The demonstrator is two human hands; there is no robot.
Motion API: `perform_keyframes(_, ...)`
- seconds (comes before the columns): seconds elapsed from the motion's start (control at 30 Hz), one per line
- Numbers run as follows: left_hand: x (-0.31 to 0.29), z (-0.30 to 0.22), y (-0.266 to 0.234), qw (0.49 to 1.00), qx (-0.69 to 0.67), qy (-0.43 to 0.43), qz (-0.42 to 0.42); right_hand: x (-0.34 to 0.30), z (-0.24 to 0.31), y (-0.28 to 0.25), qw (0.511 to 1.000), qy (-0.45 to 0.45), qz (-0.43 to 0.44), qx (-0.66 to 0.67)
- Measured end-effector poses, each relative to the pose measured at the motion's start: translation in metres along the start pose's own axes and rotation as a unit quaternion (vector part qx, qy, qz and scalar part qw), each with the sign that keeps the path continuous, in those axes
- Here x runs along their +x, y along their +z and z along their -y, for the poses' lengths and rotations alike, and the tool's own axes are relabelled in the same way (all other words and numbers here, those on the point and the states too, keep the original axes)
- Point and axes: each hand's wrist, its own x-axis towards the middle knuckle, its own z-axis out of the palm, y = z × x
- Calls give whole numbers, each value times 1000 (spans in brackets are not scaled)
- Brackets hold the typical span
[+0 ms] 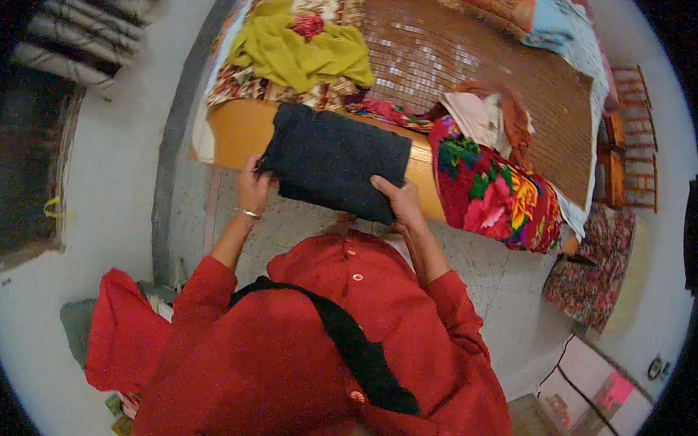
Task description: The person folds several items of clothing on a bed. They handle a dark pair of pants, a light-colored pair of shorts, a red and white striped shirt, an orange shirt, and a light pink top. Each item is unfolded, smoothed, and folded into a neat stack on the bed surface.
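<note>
A dark, folded piece of cloth [336, 159] is stretched flat between my two hands, over the wooden edge of the bed [232, 131]. My left hand [253, 186] grips its left edge; the fingers are partly hidden by the cloth. At the lower right corner, my right hand [399, 201] pinches the cloth with the thumb on top and the fingers underneath. Just right of the cloth, a red floral blanket [494, 189] drapes over the bed's edge. Behind it on the left lies a crumpled yellow-green cloth [298, 48].
A brown woven mat [450, 47] covers much of the bed, with pale and brown clothes [490, 119] bunched on it. Wooden chair-like furniture [633, 137] stands at the right wall. To my left, a red cloth [126, 333] hangs over something. A flowered cloth [596, 264] is at right.
</note>
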Motion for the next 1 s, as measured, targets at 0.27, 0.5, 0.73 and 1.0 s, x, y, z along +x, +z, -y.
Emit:
perform_keyframes(0.27, -12, 42, -8, 897, -390, -208, 11, -16, 19, 9, 999, 46, 7, 18)
perform_keyframes(0.5, -15, -18, 5, 924, -149, -345, 67, -11, 18, 9, 1000, -1, -10, -20)
perform_keyframes(0.73, -18, 5, 17, 833, -319, -443, 89, 7, 17, -9, 996, -34, 24, -77)
perform_keyframes(1.0, -18, -39, 26, 828, -394, -392, 79, 27, 35, -22, 995, 8, 94, -44)
